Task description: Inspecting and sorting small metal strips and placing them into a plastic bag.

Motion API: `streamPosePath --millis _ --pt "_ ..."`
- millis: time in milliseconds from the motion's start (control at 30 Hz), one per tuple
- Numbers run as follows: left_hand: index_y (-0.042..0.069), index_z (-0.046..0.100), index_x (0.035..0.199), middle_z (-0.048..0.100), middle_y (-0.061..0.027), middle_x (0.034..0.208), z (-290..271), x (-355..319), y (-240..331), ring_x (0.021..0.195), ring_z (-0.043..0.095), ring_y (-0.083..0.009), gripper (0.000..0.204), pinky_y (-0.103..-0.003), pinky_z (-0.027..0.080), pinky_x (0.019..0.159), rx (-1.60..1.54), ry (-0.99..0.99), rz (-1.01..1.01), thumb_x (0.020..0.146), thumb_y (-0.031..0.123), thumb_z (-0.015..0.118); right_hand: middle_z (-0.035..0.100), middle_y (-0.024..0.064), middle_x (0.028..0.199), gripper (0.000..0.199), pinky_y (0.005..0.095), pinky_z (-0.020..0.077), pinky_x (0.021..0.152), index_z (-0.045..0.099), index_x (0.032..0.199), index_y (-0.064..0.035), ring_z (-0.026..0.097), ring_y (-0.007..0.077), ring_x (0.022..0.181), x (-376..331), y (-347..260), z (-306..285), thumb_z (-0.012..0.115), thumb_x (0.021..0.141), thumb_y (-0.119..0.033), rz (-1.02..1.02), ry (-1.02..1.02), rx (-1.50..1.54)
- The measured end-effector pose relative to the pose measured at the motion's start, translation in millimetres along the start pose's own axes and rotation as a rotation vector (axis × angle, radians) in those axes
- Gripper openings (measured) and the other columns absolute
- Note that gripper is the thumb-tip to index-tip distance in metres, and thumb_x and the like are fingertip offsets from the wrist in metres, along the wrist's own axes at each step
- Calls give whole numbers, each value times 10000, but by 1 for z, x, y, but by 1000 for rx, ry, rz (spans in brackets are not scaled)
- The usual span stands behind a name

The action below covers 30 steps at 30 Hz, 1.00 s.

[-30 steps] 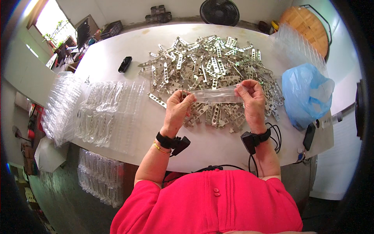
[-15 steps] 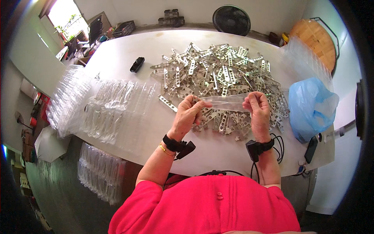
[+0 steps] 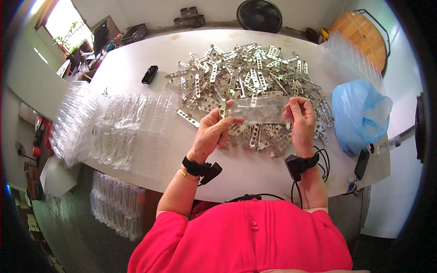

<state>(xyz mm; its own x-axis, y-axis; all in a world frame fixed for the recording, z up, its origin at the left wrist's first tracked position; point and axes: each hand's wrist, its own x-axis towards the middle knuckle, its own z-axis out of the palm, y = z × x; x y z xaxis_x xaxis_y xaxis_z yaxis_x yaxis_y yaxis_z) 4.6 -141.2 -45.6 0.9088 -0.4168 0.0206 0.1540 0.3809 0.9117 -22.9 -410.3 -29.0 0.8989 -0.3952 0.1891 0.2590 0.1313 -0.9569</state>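
— Where does the clear plastic sleeve [image 3: 260, 109] sit?

— Stretched level between the two hands, just above the near edge of the heap of metal brackets [image 3: 248, 84]. Its long axis runs left to right across the person's front. The right hand [image 3: 300, 122] pinches the right end, thumb on the near face, fingers behind. The left hand [image 3: 213, 132] closes on the left end.

— Anything else in the left hand?

— Yes, one small bracket [image 3: 223, 108] stands nearly upright between thumb and fingers, right at the sleeve's left mouth. So bracket and opening touch or nearly so; I cannot tell whether it is partly inside.

— Which hand is nearer the heap?

— Both are about level with its near fringe; loose brackets lie directly under and between them.

— Room to move?

— Bare bench [image 3: 255, 170] lies on the near side, between the wrists and the edge. To the left a spread of clear blister trays [image 3: 129, 125] is near the left forearm. To the right a blue plastic bag [image 3: 359, 113] is just beyond the right hand, with a dark phone [image 3: 362, 163] near that corner.
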Motion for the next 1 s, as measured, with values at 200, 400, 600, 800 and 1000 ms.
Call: streamPosePath --millis 200,400,600,800,1000 --pt "25 439 1487 746 -180 1071 4 0 0 427 416 -13 454 -180 336 397 -110 54 54 1043 89 509 665 22 957 246 252 543 744 602 1120 -65 647 97 820 -3 0 4 686 996 -260 69 -100 190" --pt "46 394 1522 730 -185 1129 13 -2 0 432 410 -14 487 -186 334 401 -82 13 11 1052 103 507 661 8 988 200 272 531 826 619 1105 -102 635 101 864 -15 7 20 687 995 -255 201 -295 279" --pt "71 443 1467 714 -120 1123 16 -9 1 478 412 -21 416 -196 355 446 -16 -32 23 1073 177 527 668 -3 882 108 264 524 761 656 1001 -104 641 101 819 -12 5 15 666 1006 -211 180 -234 272" --pt "46 492 1297 614 -25 905 7 -15 4 486 414 -33 277 -203 353 447 8 -61 -38 1104 243 465 671 2 851 106 261 537 733 668 988 -95 643 101 776 -3 -2 2 645 1018 -194 184 -233 360" --pt "37 449 1275 603 -40 856 9 -27 8 478 419 -53 263 -207 319 424 175 -135 -105 1109 240 441 656 10 856 129 257 530 720 659 985 -89 637 106 771 -3 -5 0 632 1025 -209 235 -320 355"
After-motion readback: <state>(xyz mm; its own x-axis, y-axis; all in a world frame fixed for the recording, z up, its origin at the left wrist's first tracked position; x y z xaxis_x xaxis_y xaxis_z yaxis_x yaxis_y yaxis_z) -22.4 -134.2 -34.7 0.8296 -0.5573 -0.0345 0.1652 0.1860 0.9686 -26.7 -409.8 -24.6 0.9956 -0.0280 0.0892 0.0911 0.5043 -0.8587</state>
